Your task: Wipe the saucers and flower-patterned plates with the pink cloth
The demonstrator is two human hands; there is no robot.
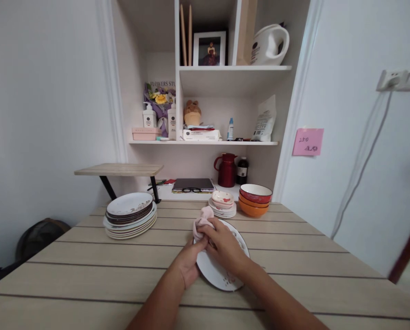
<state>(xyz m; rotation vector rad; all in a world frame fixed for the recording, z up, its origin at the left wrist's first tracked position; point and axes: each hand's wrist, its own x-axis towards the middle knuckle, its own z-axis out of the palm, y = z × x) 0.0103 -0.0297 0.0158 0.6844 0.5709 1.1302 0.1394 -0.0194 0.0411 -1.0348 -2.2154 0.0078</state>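
Note:
A white plate (213, 271) with a dark rim and a floral pattern is tilted above the table in front of me. My left hand (188, 262) grips its left edge, thumb on the upper face and the other fingers hidden beneath. Across the plate's face reaches my right hand (223, 243), its fingers closed on a pale pink cloth (202, 222) bunched over the upper left rim. The cloth wraps the edge close to my left thumb. Part of the plate's pattern is covered by my right hand and forearm.
A stack of plates (129, 204) stands at the left, beside a small raised wooden shelf (118, 169). Farther back are small dishes (222, 211) and stacked red and orange bowls (254, 210). Behind them, a red jug (226, 170) and a laptop (193, 184) lie under shelving.

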